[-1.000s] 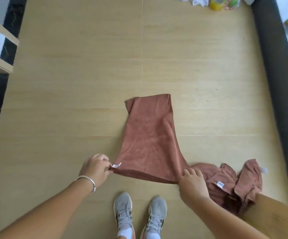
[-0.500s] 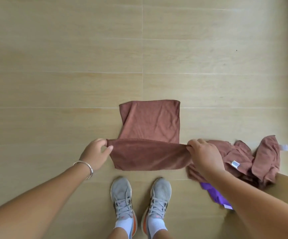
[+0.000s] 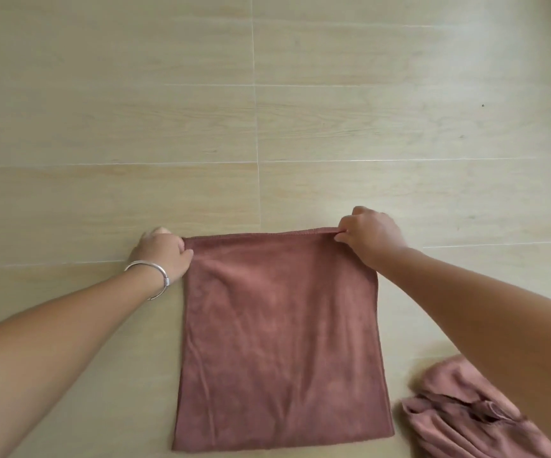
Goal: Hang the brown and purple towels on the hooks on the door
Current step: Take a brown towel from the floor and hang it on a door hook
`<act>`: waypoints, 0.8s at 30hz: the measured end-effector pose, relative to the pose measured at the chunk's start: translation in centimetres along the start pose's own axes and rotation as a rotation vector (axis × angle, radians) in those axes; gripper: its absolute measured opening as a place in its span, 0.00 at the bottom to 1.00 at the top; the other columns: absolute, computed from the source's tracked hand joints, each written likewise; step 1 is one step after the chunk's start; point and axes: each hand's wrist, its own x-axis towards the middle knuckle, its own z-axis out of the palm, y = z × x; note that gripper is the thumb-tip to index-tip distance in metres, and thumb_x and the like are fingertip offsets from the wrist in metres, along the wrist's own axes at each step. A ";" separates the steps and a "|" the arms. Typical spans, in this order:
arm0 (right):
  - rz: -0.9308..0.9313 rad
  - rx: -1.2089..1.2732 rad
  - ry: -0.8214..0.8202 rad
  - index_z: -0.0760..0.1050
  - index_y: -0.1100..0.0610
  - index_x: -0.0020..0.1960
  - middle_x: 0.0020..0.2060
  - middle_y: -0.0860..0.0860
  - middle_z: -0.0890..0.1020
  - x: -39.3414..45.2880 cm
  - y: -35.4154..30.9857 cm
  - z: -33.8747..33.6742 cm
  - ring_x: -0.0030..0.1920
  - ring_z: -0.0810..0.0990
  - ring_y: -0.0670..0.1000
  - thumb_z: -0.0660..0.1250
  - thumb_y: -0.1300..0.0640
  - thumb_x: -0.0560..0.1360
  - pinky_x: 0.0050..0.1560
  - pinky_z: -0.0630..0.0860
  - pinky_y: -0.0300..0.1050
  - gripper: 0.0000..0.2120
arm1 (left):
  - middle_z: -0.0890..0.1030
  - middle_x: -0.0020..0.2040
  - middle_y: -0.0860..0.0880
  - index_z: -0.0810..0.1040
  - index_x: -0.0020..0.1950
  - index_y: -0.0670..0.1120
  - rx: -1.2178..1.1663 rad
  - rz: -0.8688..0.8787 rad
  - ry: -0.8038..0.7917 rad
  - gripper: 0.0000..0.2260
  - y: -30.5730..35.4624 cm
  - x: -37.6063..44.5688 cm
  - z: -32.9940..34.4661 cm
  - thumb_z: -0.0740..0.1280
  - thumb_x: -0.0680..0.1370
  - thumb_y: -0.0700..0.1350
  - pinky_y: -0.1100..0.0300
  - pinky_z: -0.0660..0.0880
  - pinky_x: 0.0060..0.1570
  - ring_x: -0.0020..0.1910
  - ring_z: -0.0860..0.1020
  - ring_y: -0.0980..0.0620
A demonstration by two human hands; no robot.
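Nearest the viewer, beside the right forearm, a crumpled brown towel lies heaped. Beyond it a flat brown towel spreads on the floor, soft, light and limp. At its far corners, left hand and right hand pinch the hem; those corners look the surest hold.

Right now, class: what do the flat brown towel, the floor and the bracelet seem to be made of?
Brown towel: soft, matte, short-pile cloth, probably microfibre; fuzzy nap, stitched hem.
Floor: pale wood-look planks or tiles; printed grain, thin seams, slight sheen.
Bracelet: shiny silver-coloured metal, likely; bright highlights.
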 end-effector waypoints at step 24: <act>0.234 0.058 -0.089 0.76 0.49 0.55 0.50 0.50 0.78 1.8 1.4 2.6 0.47 0.71 0.51 0.67 0.50 0.73 0.42 0.67 0.44 0.11 | 0.74 0.38 0.54 0.70 0.35 0.52 0.122 0.298 -0.104 0.11 2.4 3.5 0.3 0.71 0.72 0.53 0.58 0.66 0.36 0.40 0.73 0.49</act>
